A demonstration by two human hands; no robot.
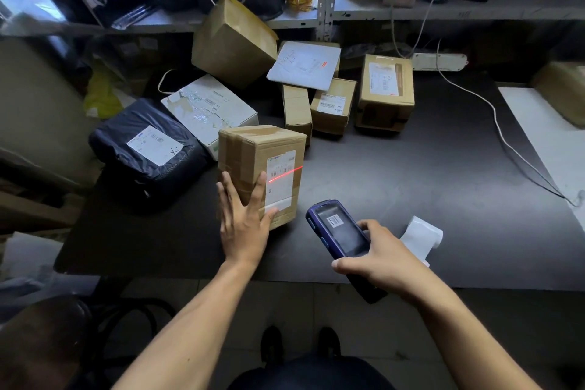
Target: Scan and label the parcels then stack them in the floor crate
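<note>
while the red scan line (286, 175) is being thrown across the shipping label (281, 180) of the upright cardboard parcel (253, 149), the parcel is being steadied near the front of the dark table (411, 199) by the left hand (243, 218), whose fingers are being held straight and flat against its near face, thumb along the label edge, nothing being curled round it. the handheld scanner (335, 231) is being gripped by the right hand (380, 260), fingers wrapped round its body, its head being aimed at the label from just beside the box. the parcel is being judged stiff and fairly light, since it is being kept standing by a flat palm alone; its taped skin is being taken as somewhat slick, so a hold across two opposite side faces, low on the box and off the label, is being judged safest, with the corners being spared from crushing. behind it a black poly mailer (148, 149) is lying soft and baggy, likely to sag if lifted by one end, and a white carton (209, 111) and several brown boxes (332, 104) are being left waiting. a paper label roll (421, 237) is lying just past the right hand. the floor crate is not being shown.
</note>
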